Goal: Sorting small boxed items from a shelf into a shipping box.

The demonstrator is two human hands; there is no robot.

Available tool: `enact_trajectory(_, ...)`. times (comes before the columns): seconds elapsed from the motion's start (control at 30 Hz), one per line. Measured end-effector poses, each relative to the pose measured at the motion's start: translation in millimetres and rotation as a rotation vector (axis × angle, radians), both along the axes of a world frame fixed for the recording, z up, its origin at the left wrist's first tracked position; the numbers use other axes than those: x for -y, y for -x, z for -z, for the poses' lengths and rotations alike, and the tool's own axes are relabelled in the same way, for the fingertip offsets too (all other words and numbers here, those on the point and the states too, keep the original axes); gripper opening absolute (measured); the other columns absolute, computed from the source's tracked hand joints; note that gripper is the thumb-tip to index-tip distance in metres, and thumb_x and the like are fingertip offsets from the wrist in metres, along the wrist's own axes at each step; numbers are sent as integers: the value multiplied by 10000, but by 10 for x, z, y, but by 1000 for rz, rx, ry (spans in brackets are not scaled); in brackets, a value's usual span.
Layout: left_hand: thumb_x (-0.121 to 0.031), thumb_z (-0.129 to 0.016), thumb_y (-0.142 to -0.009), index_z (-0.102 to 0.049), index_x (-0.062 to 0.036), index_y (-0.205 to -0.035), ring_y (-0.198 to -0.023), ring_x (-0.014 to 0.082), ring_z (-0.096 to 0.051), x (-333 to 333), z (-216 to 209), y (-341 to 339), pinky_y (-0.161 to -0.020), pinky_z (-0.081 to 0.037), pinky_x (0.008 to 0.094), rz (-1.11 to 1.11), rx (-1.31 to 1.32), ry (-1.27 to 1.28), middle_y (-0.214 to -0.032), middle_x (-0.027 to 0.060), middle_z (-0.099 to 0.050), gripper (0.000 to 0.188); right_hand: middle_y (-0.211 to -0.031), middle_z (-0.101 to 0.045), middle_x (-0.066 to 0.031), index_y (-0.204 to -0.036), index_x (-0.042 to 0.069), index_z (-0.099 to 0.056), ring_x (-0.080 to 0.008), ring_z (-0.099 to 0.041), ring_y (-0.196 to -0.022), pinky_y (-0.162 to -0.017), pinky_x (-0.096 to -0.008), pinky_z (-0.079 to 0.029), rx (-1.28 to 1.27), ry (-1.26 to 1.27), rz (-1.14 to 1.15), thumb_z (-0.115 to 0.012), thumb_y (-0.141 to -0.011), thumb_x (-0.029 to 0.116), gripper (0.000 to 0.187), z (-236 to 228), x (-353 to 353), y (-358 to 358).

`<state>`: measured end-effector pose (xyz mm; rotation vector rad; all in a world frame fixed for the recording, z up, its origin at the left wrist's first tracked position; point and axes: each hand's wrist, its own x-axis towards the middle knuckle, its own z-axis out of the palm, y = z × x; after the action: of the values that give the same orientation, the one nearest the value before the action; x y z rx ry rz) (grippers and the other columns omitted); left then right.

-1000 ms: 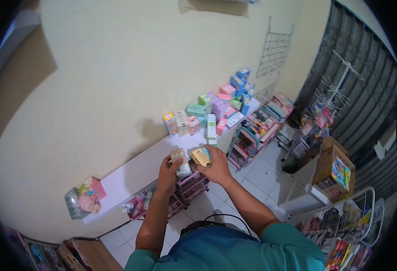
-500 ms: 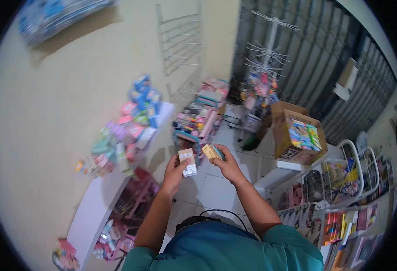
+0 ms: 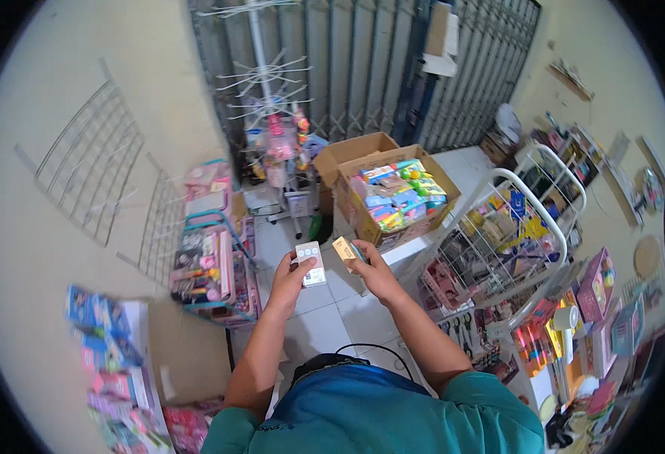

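In my left hand is a small flat white box with pale round marks along its upper end. The thumb lies across its face. My right hand grips a small yellow-orange box, tilted, with a teal part showing by the fingers. Both boxes are held up close together in front of me, a small gap between them, above the tiled floor.
Ahead stands an open cardboard box full of colourful packets. A wire display stand rises behind it. White-framed wire racks fill the right. To the left are a goods cart, a wall grid and a shelf of small boxes.
My view has swung to the right, so the cardboard box and wire stand now sit further left in it. Both hands still hold their boxes in nearly the same pose.
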<state>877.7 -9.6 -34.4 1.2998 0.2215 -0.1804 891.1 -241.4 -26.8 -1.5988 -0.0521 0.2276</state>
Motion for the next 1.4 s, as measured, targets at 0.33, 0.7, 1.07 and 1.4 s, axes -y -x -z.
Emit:
enact_trajectory(0.33,-234,-802,-920,-434,24,-1399,-1068,216,-673,844,94,-1897,-874,-568,341,443,32,-50,-1210,169,-651,657,-1420,-568,-245,-1508,37,-456,-314,-541,-1322,-1105,-374,-419,-101,6,454,-719,-856,266,740,357,461,-839)
enact_trajectory(0.7,-206,-842,-871,-485,46,-1325,-1033,229,-686,2493,807,-3593,-847,-575,354,875,104,-105,-1186,177,-670,630,-1420,-549,-261,-1522,3,-387,-331,-528,-1330,-1114,-382,-412,-197,17,786,-733,-866,304,801,433,732,-1115)
enact_trajectory(1.07,-440,-878,-784,-404,153,-1374,-1230,404,-643,4249,1154,-4049,-1008,-528,417,1126,334,-718,-1331,327,-623,962,-1394,-559,-325,-1500,13,-414,-428,-555,-1321,-1117,-452,-431,-109,264,892,-782,-839,408,854,691,832,-1467)
enact_trajectory(1.4,-486,-799,-853,-631,119,-1222,-1168,413,-675,4718,1233,-4070,-1006,-529,443,1305,596,-946,-1229,297,-691,729,-1351,-554,-360,-1486,-5,-417,-474,-543,-1299,-1110,-478,-433,-245,354,1112,-776,-837,440,865,435,723,-1838)
